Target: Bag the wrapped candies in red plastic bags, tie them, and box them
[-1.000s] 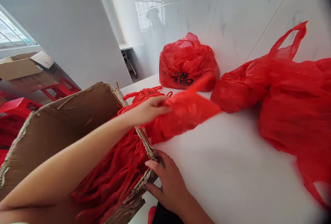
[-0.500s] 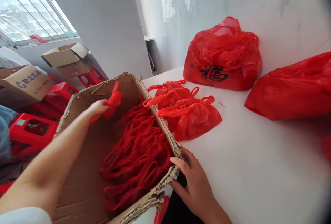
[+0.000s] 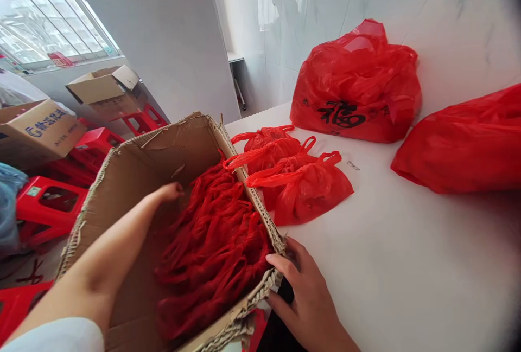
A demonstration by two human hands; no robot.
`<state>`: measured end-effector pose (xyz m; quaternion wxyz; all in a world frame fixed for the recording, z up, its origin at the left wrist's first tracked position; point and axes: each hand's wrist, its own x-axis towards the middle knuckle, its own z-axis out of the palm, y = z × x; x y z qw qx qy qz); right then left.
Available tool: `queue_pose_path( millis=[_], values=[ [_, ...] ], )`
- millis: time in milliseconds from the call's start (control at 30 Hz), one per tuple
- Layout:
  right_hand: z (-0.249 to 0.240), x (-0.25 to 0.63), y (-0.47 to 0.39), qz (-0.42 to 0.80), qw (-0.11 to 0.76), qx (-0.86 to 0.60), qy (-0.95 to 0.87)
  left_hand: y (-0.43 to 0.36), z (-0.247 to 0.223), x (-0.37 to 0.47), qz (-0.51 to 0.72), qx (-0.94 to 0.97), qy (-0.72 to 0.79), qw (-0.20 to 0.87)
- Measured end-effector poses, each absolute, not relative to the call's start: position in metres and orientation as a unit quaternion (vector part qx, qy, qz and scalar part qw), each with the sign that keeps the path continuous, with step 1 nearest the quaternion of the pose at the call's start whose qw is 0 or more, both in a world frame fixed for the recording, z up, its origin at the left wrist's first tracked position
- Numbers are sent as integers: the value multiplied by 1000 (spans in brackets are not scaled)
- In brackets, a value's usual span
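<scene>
A cardboard box [image 3: 126, 178] with ragged cut edges stands tilted before me, one side lined with rows of knotted red plastic bags [image 3: 220, 232]. Inside it, my left hand [image 3: 169, 193] is lowered beside the far end of the rows, its fingers curled closed. What they hold, if anything, is hidden. At the near right corner, my right hand [image 3: 299, 281] grips the box rim, thumb and fingers on either side. Just outside the box wall, several filled red bags [image 3: 313, 186] lie on the white table [image 3: 386, 265], some handles draped over the rim.
A large red bag [image 3: 354, 86] with a black printed character leans by the tiled wall. Another red bag [image 3: 464, 146] lies to its right. On the left are red plastic stools [image 3: 51, 205], an open carton [image 3: 103, 89] and a printed carton [image 3: 44, 129] below a barred window.
My left hand has moved down and slightly right inside the box. The red bag that showed in it before is no longer visible in the hand. My right hand keeps its grip.
</scene>
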<state>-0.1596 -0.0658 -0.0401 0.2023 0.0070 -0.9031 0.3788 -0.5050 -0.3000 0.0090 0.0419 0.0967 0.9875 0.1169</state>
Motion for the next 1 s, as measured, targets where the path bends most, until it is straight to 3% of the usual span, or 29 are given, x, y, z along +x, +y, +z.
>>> queue_pose_path(
  millis=[133, 233, 333, 500, 600, 733, 800, 900, 1000],
  values=[
    [-37, -161, -68, 390, 200, -5, -899, -229, 85, -519, 164, 143, 972, -87],
    [-32, -161, -68, 398, 193, -16, -897, -150, 118, -469, 216, 266, 928, -146],
    [-28, -159, -68, 403, 186, -17, -896, -81, 115, -396, 156, 499, 844, -123],
    [-28, -157, -68, 406, 183, -19, -895, -34, 89, -348, 32, 496, 867, 29],
    [-27, -157, -67, 410, 178, -16, -894, -47, 104, -362, 96, 510, 851, 84],
    [-26, -157, -65, 417, 170, -14, -893, -100, 148, -407, 407, 389, 796, 220],
    [-26, -157, -66, 419, 175, -15, -891, -139, 162, -438, 517, 303, 765, 234],
    [-28, -156, -67, 408, 191, -13, -893, -208, 160, -491, 520, 208, 805, 194],
    [-29, -156, -68, 394, 200, -10, -897, -274, 132, -537, 354, 139, 916, 131]
  ],
)
